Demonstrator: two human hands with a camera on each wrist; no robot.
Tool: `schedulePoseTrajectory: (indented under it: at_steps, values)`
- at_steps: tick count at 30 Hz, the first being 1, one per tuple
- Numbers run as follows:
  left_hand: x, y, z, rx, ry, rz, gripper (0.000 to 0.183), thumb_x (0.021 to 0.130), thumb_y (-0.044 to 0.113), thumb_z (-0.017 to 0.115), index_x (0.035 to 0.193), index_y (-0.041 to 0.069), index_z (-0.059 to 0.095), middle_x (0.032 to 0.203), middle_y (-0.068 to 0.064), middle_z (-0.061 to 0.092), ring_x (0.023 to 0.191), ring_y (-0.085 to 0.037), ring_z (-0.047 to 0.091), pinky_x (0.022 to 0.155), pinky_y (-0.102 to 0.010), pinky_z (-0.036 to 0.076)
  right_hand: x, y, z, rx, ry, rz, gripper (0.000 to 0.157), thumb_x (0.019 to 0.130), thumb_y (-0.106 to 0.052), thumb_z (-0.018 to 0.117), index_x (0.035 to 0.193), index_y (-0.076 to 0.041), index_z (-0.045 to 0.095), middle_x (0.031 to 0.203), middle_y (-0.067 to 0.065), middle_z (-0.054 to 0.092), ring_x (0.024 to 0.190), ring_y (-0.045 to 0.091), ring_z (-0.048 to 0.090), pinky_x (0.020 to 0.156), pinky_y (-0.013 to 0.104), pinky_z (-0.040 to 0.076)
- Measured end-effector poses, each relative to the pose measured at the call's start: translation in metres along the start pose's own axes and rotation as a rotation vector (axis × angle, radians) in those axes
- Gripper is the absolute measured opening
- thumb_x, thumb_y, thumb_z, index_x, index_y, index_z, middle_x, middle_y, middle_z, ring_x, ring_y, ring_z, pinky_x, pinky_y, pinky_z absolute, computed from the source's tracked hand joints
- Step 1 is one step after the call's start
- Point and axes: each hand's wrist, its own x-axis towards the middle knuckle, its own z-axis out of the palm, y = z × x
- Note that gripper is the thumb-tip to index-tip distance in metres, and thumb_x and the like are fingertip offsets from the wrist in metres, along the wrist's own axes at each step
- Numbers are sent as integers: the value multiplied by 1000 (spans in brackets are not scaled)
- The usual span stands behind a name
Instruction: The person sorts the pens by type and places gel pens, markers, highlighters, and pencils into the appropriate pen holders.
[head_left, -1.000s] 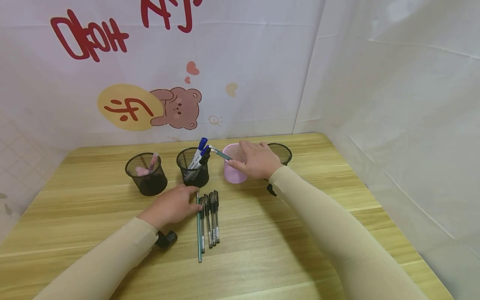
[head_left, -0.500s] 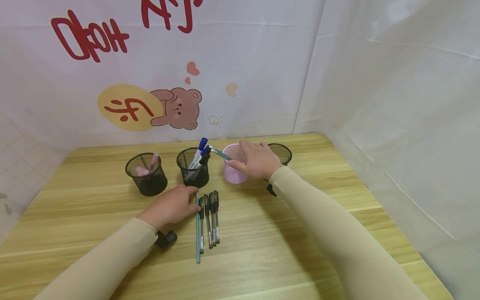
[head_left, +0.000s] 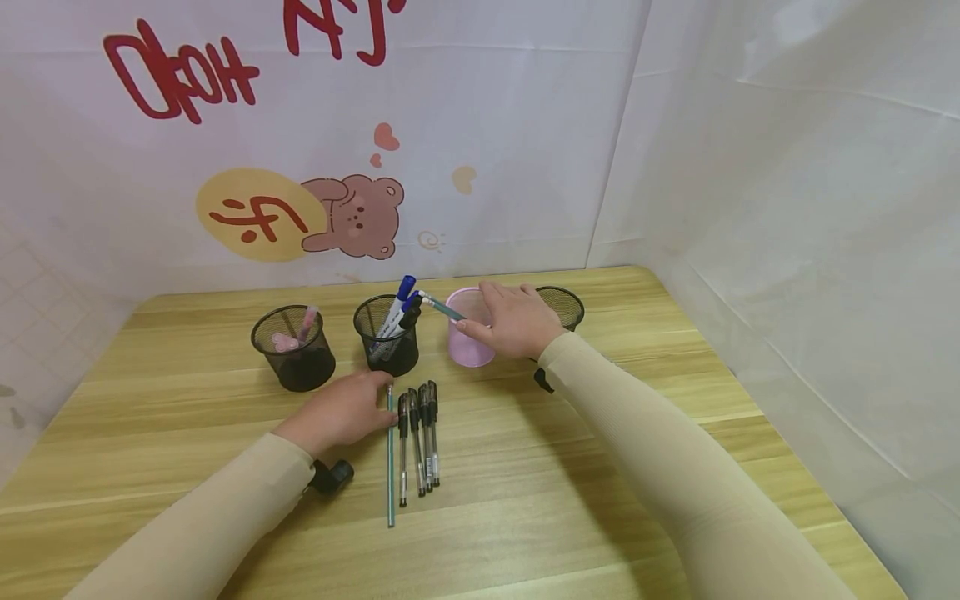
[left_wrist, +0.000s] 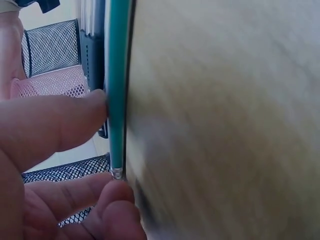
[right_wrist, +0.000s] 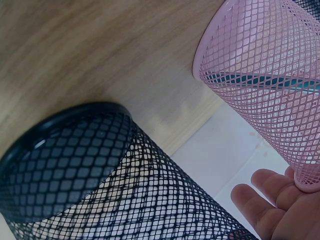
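In the head view my left hand [head_left: 347,410] pinches a green pencil [head_left: 391,475] near its top end. In the left wrist view the thumb [left_wrist: 75,117] lies against the pencil's side and a fingertip touches its tip. Several clear gel pens [head_left: 421,446] with black caps lie just right of it. My right hand [head_left: 517,321] rests at the rim of a pink mesh pen holder [head_left: 471,350]. Pencils with white ends [head_left: 442,308] lean out of that holder by the thumb. The right wrist view shows loosely extended fingers [right_wrist: 270,200] beside its rim.
A black mesh holder [head_left: 303,367] with pink pens stands at left. Another black holder [head_left: 390,354] contains blue- and black-capped markers. A third black holder [head_left: 562,307] is partly hidden behind my right hand. White cloth [head_left: 525,167] hangs behind the wooden table [head_left: 525,517].
The left hand has shifted slightly left, drawing the green pencil a little away from the gel pens. My right hand and the pink holder look unmoved.
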Motion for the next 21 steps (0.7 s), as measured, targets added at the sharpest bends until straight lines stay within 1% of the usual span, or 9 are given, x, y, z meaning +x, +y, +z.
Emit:
schedulePoseTrajectory:
  at_steps: [4, 8, 15, 21]
  values:
    - [0, 1, -1, -2, -10, -7, 67, 95, 33, 75, 149, -1, 54, 146, -25, 61, 135, -43, 59, 113, -58, 48, 1, 0, 0, 1, -4, 6, 101, 97, -82, 37, 165, -7, 29, 169, 8, 40, 154, 34, 42, 129, 53, 24]
    - [1, 2, -2, 5, -7, -4, 66, 93, 32, 76, 146, -1, 55, 142, -23, 64, 131, -40, 63, 111, -57, 50, 1, 0, 1, 1, -8, 13, 101, 97, -81, 37, 166, -7, 28, 170, 7, 38, 154, 34, 41, 129, 52, 24]
    - [0, 6, -4, 33, -13, -5, 60, 91, 29, 76, 141, -2, 59, 130, -19, 70, 116, -32, 69, 104, -55, 54, 1, 0, 0, 2, -7, 11, 100, 98, -81, 37, 166, -8, 28, 170, 7, 39, 153, 34, 42, 128, 52, 25]
    - [0, 7, -4, 45, -26, -11, 56, 91, 22, 74, 139, -2, 60, 120, -14, 72, 103, -26, 68, 97, -52, 57, 0, 0, -1, 7, -12, 9, 101, 98, -81, 37, 166, -7, 28, 170, 8, 38, 154, 35, 41, 130, 53, 23]
